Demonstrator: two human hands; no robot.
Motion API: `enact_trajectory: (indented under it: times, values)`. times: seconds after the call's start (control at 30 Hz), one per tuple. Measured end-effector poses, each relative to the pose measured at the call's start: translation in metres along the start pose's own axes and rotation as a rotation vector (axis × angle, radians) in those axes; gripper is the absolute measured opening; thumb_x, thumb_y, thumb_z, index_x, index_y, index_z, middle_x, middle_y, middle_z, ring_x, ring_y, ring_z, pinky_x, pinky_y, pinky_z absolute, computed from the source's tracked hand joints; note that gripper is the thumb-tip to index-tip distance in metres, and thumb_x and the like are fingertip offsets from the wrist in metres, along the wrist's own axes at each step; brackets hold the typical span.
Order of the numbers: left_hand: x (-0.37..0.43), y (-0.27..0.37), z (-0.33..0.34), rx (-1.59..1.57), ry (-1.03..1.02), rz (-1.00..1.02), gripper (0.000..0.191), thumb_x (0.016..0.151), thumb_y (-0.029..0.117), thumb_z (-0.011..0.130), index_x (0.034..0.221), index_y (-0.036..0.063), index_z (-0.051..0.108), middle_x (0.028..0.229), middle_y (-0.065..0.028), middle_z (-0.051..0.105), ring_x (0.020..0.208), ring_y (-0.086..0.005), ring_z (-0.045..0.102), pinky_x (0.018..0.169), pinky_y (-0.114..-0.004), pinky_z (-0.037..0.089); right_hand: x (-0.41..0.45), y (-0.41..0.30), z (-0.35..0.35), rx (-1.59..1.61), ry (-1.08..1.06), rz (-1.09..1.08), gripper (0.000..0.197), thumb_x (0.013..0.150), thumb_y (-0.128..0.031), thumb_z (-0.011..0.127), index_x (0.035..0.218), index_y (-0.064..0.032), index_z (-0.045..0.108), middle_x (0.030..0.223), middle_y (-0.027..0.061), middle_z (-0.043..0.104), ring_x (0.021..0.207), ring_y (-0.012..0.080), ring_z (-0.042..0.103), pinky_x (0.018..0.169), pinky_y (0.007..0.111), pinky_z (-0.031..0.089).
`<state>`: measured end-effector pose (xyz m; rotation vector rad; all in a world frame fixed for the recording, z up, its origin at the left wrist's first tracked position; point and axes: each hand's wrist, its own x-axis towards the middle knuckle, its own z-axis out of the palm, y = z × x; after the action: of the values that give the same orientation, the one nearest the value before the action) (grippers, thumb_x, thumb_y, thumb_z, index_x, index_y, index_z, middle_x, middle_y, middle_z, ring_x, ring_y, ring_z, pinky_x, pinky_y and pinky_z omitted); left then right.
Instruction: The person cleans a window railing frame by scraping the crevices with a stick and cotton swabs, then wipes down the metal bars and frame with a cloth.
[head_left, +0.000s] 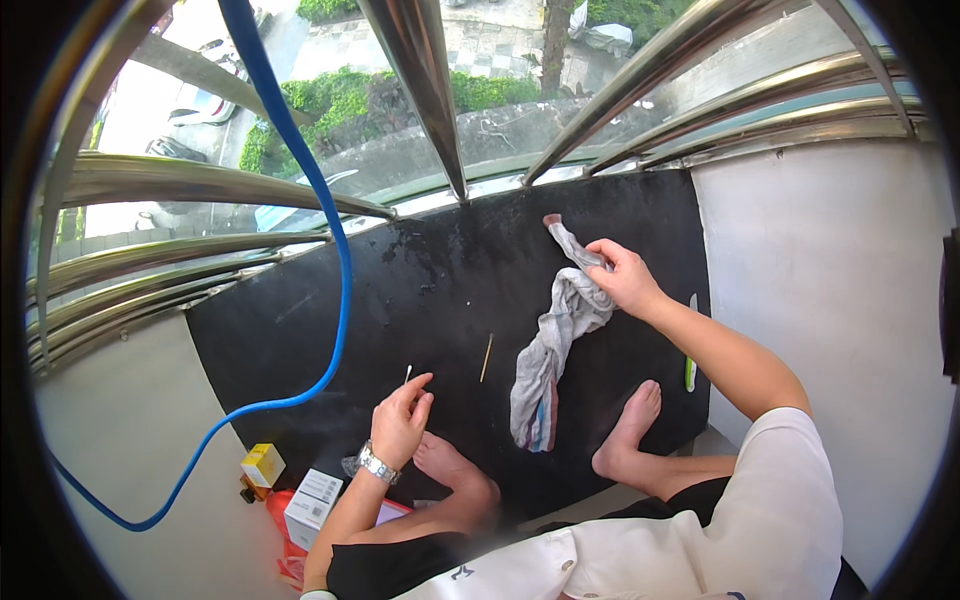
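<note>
Between the fingers of my left hand (403, 420) is a cotton swab (409, 371), its white tip poking out past them; the rest is hidden. My right hand (624, 277) pinches a grey cloth (551, 349) near its upper end. The cloth trails down towards me in twisted folds, with blue and reddish stripes at its lower end and a reddish tip at the top. Between my hands, another swab (486, 358) with a wooden stick and a dark tip lies on the black surface (360, 315).
A blue hose or cable (341, 300) hangs down the left. Metal bars (427, 97) line the far edge, high above the ground. A green-handled knife (690, 375) lies at right. White (313, 506) and yellow boxes (263, 465) and a red plastic bag (289, 559) stand at lower left.
</note>
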<state>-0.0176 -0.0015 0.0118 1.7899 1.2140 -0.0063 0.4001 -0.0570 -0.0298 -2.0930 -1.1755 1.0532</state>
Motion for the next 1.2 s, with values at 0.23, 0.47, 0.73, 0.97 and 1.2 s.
enact_trajectory:
  times: [0.23,0.47,0.73,0.97,1.2]
  values:
    - [0.005,0.012,-0.003,-0.019,0.005,-0.016,0.031,0.092,0.011,0.067,0.123,0.0082,0.069,0.092,-0.013,0.073,0.073,-0.0275,0.071,0.067,-0.036,0.056,0.025,-0.059,0.032,0.231,0.133,0.133,0.03,0.095,-0.028,0.066,0.092,0.0019,0.069,0.074,0.0093,0.064,0.069,0.0141,0.06,0.064,0.034,0.047]
    - [0.004,0.011,0.003,-0.012,0.011,-0.013,0.033,0.091,0.012,0.068,0.124,0.0077,0.069,0.09,-0.0112,0.073,0.074,-0.0268,0.071,0.068,-0.036,0.056,0.102,-0.061,0.123,0.122,0.686,-0.146,0.024,0.095,-0.014,0.064,0.114,-0.0016,0.071,0.114,0.0136,0.067,0.1,0.0312,0.064,0.091,0.039,0.051]
    - [0.002,0.001,0.001,0.012,-0.018,-0.03,0.034,0.091,0.014,0.067,0.124,0.0068,0.068,0.089,-0.0097,0.072,0.075,-0.0285,0.07,0.07,-0.039,0.055,0.119,-0.063,0.111,-0.899,0.314,-0.722,0.038,0.09,-0.013,0.054,0.122,0.0038,0.064,0.125,0.01,0.064,0.104,0.0236,0.06,0.082,0.034,0.052]
    - [0.001,-0.011,0.001,0.062,-0.031,-0.033,0.036,0.09,0.017,0.068,0.125,0.0077,0.068,0.088,-0.0095,0.072,0.079,-0.0306,0.07,0.071,-0.042,0.055,0.119,-0.06,0.091,-1.286,0.214,-0.577,0.033,0.086,-0.016,0.057,0.109,0.0057,0.07,0.113,0.0189,0.063,0.104,0.0291,0.06,0.082,0.032,0.052]
    - [-0.007,-0.014,-0.002,0.007,-0.055,-0.074,0.038,0.091,0.017,0.068,0.127,0.0078,0.067,0.09,-0.0091,0.073,0.074,-0.0281,0.069,0.069,-0.04,0.055,0.103,-0.054,0.122,-0.346,0.504,-0.317,0.034,0.086,-0.002,0.06,0.118,0.0031,0.068,0.119,0.0186,0.067,0.11,0.0369,0.063,0.097,0.042,0.051]
